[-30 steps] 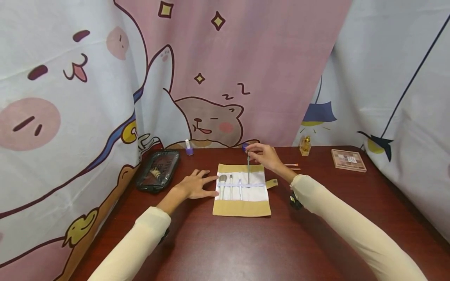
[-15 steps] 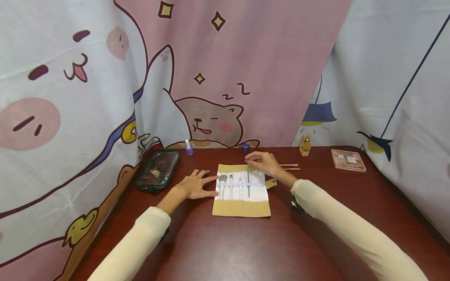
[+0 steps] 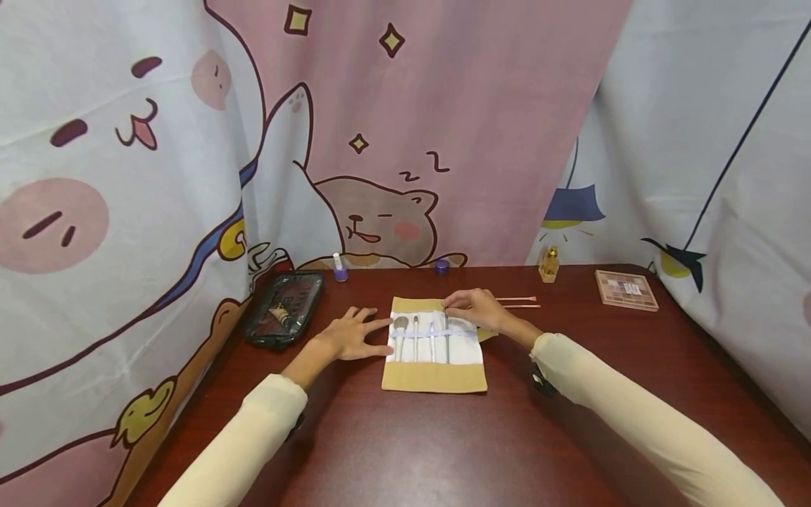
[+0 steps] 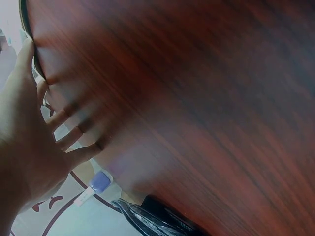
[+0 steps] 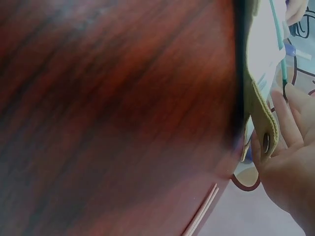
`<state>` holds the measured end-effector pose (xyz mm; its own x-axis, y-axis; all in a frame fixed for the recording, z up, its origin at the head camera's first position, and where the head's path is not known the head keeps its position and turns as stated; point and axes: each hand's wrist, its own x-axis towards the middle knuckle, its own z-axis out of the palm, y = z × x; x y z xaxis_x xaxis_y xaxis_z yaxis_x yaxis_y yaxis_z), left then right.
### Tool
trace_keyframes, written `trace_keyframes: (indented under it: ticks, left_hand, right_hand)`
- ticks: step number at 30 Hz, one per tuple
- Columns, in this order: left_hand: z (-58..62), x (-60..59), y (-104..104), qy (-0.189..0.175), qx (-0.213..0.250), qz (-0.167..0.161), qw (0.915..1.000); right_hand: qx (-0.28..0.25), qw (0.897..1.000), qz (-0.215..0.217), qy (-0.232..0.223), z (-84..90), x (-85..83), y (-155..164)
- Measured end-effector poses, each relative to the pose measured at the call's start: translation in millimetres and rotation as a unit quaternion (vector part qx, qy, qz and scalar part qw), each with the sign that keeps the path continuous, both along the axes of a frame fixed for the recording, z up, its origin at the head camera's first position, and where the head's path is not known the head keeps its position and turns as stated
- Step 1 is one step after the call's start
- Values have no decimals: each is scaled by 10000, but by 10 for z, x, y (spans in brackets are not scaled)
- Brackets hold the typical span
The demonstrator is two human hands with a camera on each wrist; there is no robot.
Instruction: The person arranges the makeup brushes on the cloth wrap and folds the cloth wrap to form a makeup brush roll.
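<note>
A tan-and-white makeup brush roll (image 3: 434, 377) lies unfolded on the table, with three pale brushes, one a fluffy brush (image 3: 401, 325), under its lilac strap. My right hand (image 3: 478, 308) pinches the dark upper end of a thin makeup brush (image 3: 446, 338). The brush passes under the strap, right of the others, its lower end near the bottom fold. In the right wrist view, its teal handle (image 5: 278, 27) shows beyond the roll's snap tab (image 5: 264, 123). Fingers spread, my left hand (image 3: 345, 336) rests at the roll's left edge, thumb and index finger touching it.
A black-edged clear pouch (image 3: 285, 308) lies on the left. Along the back stand purple nail polish (image 3: 341, 270), a small purple jar (image 3: 441, 267) and a gold perfume bottle (image 3: 549, 265). Two pinkish brushes (image 3: 527, 299) lie beyond my right wrist; an eyeshadow palette (image 3: 627, 290) is farther right.
My right hand has come down toward the roll, sliding the thin brush under the strap toward the bottom fold. The left hand has stayed in place.
</note>
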<state>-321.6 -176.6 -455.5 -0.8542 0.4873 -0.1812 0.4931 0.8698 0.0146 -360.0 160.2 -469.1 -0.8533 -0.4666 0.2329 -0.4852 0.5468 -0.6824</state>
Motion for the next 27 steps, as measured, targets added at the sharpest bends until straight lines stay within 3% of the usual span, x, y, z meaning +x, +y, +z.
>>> trace_keyframes:
  ticks: [9, 27]
  left_hand:
    - [3, 8, 4, -14, 19, -24, 10000]
    - [-2, -5, 9, -58, -2, 6, 10000]
  right_hand:
    - [133, 9993, 298, 157, -49, 88, 15]
    - [592, 9964, 378, 485, -108, 157, 80]
